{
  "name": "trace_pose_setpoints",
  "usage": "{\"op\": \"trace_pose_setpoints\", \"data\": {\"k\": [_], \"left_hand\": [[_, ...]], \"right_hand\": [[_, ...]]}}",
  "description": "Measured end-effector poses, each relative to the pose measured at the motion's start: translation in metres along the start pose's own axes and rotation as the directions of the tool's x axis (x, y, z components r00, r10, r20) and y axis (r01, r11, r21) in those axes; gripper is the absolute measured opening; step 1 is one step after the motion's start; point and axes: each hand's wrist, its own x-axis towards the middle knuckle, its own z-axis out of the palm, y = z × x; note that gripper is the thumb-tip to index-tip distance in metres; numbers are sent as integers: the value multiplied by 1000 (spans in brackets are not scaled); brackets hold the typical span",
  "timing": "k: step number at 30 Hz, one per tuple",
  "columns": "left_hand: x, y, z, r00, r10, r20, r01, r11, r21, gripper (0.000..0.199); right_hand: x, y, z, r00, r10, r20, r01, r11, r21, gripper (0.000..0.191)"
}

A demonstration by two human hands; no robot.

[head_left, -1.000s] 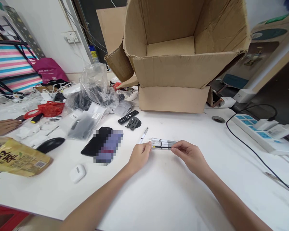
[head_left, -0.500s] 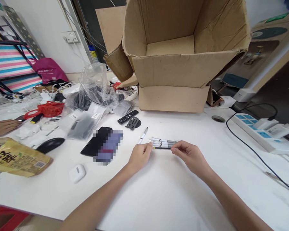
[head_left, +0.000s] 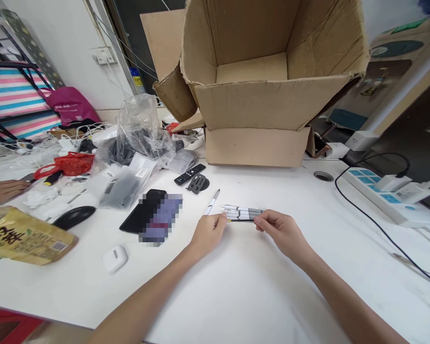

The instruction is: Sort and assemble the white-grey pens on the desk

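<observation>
A thin black pen refill [head_left: 241, 220] with a yellowish part near its left end stretches between my two hands. My left hand [head_left: 209, 233] is closed, its thumb and finger at the refill's left end. My right hand [head_left: 280, 234] pinches the other end between thumb and fingertips. Right behind the refill lies a row of several white and grey pens [head_left: 238, 210], side by side on the table. Another white pen with a grey tip [head_left: 212, 201] points away from me just beyond my left hand, which hides its lower end.
A large open cardboard box [head_left: 258, 145] stands at the back. To the left are a phone [head_left: 139, 215], a white earbud case [head_left: 115, 258], a remote [head_left: 189, 174], a yellow pouch [head_left: 28, 236] and plastic bags [head_left: 129, 181]. Another person's hand [head_left: 5, 191] rests far left; a power strip [head_left: 390, 196] lies right.
Both hands keep almost the same place with the refill between them. The whole view has shifted very slightly.
</observation>
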Motion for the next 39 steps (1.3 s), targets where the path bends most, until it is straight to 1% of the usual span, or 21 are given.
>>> {"op": "trace_pose_setpoints", "data": {"k": [2,5,7,11,13,17,24,30,39], "left_hand": [[1,0,0,1000,2,-4,-2,1000,1,46],[1,0,-1,1000,3,-4,-3,1000,-2,46],[1,0,-1,1000,1,-4,-1,1000,-13,46],[1,0,-1,1000,2,5,-1,1000,-29,46],[1,0,-2,1000,3,5,-3,999,-32,46],[1,-2,-1,1000,2,0,-2,999,-34,46],[1,-2,-1,1000,-2,-2,2,1000,-20,46],[1,-1,-2,1000,-8,-2,8,999,-46,46],[2,-1,-3,1000,0,-1,0,999,-54,48]], "right_hand": [[0,-1,0,1000,-22,-13,23,999,35,32],[1,-1,0,999,-28,-17,29,998,53,32],[1,0,0,1000,-6,-14,6,1000,24,36],[-1,1,1,998,57,1,-57,998,-13,51],[-2,0,2,999,53,-2,-53,999,-14,52],[-2,-3,3,1000,24,-18,-23,998,59,43],[1,-1,1,999,37,-28,-32,987,159,28],[-1,-5,0,999,37,-10,-35,987,156,22],[-1,-3,0,999,47,-4,-46,992,113,23]]}}
